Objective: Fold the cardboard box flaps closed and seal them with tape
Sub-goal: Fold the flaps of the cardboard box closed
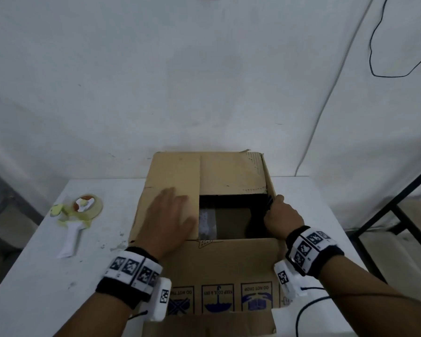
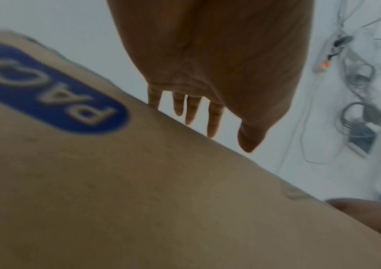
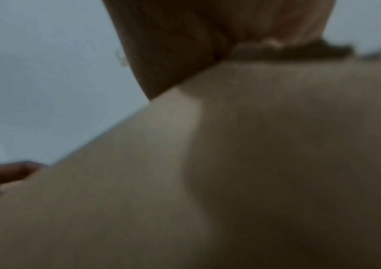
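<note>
Left hand (image 1: 168,216) lies flat on the box's (image 1: 229,268) left flap (image 1: 173,173); right hand's (image 1: 281,218) grip clasps the right flap (image 1: 269,190)

The scene is viewed from the head camera from above, forward and down, so that the whole cardboard box (image 1: 204,215), the white table (image 1: 46,276) and the wall behind are taken in. The left wrist view is set very close under the left hand (image 2: 219,63), looking along the fingers over a box flap (image 2: 139,200). The right wrist view is pressed close against blurred cardboard (image 3: 254,163) beneath the right hand (image 3: 185,45). The box is shared by all three views.
</note>
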